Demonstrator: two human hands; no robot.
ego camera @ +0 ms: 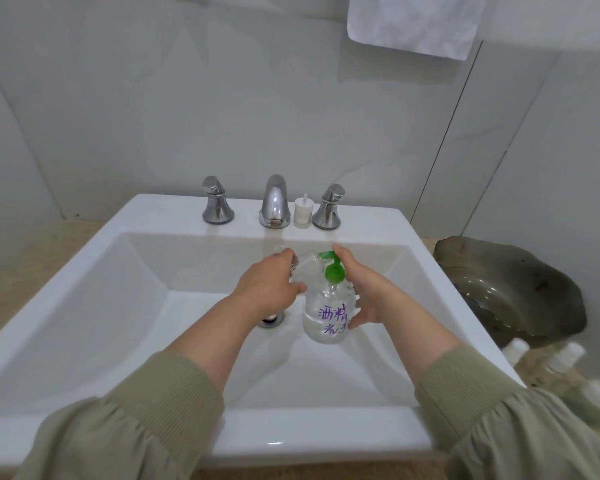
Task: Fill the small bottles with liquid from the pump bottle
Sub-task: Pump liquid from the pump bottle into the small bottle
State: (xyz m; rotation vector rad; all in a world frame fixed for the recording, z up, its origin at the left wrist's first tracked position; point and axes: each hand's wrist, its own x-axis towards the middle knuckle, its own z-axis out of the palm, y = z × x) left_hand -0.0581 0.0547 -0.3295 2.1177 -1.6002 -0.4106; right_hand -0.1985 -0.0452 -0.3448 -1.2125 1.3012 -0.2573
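A clear pump bottle (pixel 326 315) with a green pump head and purple handwriting is held over the white sink basin (pixel 187 341). My right hand (pixel 362 289) grips its body, with the index finger lying on the green pump. My left hand (pixel 269 284) grips a small clear bottle (pixel 305 266), tilted with its mouth at the pump's nozzle. A small white spray cap (pixel 303 213) stands on the sink's back ledge between the spout and the right tap handle. Several small white-capped bottles (pixel 568 362) stand on the counter at the right.
A chrome spout (pixel 274 202) and two tap handles stand on the ledge behind the basin. The drain (pixel 271 320) lies under my left wrist. A dark shell-shaped glass dish (pixel 513 289) sits on the counter to the right. A white towel (pixel 413 22) hangs above.
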